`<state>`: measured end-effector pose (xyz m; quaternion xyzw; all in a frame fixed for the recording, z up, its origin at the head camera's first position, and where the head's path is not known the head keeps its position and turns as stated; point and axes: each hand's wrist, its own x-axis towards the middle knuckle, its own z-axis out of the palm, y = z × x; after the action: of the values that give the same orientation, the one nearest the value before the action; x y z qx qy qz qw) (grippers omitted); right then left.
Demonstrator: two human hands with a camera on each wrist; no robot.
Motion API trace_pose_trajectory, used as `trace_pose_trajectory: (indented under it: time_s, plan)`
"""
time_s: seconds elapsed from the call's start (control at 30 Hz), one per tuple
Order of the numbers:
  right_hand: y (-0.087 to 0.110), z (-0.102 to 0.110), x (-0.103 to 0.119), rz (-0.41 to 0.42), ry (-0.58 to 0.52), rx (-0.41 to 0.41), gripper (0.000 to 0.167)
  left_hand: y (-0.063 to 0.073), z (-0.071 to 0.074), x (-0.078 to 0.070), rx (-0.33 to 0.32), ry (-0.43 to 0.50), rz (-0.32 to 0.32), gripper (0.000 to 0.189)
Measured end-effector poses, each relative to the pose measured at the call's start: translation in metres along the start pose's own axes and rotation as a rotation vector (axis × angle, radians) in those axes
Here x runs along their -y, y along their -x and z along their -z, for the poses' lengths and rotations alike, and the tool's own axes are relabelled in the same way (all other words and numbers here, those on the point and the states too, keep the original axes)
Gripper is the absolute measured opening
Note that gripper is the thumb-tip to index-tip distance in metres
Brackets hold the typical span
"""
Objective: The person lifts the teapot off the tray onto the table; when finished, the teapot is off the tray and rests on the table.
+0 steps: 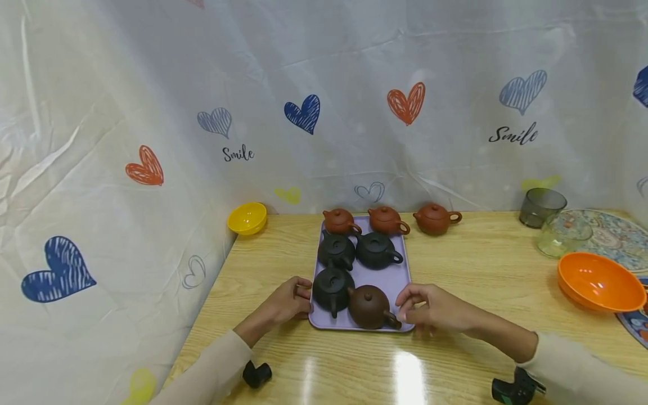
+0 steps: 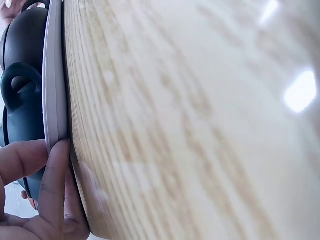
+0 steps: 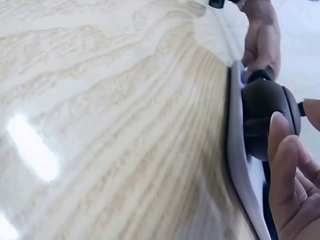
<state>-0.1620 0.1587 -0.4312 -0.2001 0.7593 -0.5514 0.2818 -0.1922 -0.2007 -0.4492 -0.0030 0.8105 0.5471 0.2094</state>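
Note:
A lilac tray (image 1: 361, 275) lies on the wooden table, carrying several teapots. Two reddish clay teapots (image 1: 386, 220) sit at its far end, three black teapots (image 1: 374, 251) in the middle and near left, and a dark brown teapot (image 1: 369, 307) at the near right. My left hand (image 1: 286, 301) pinches the tray's near left edge, thumb (image 2: 25, 159) above the rim. Beside the tray's right edge, my right hand (image 1: 430, 308) has loosely bent fingers (image 3: 282, 165) close to the brown teapot's handle; nothing is held between them.
Another reddish clay teapot (image 1: 434, 219) stands right of the tray. At the back left sits a yellow bowl (image 1: 247, 218). On the right are a grey glass (image 1: 541, 207), a clear greenish glass (image 1: 563, 236), a patterned round mat (image 1: 615, 233) and an orange bowl (image 1: 599, 281).

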Motion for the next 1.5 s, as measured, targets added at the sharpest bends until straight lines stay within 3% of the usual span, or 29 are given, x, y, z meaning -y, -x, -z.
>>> trace_pose_trajectory:
  time_s: [0.3,0.7,0.93,1.5]
  plan:
    - [-0.005,-0.015,-0.006,0.005,-0.091,0.024,0.034,0.003,0.001,-0.003,0.004,-0.026,0.004,0.057]
    - [-0.011,-0.025,-0.009,0.031,-0.081,-0.068,0.029,0.0,0.0,0.0,0.011,0.001,0.0,0.056]
    - [-0.01,-0.023,-0.008,0.018,-0.036,-0.149,0.027,-0.001,0.0,0.001,0.016,0.011,-0.002,0.056]
    - [-0.01,-0.016,-0.014,0.055,-0.051,-0.193,0.026,0.0,0.001,0.0,0.015,0.006,-0.007,0.056]
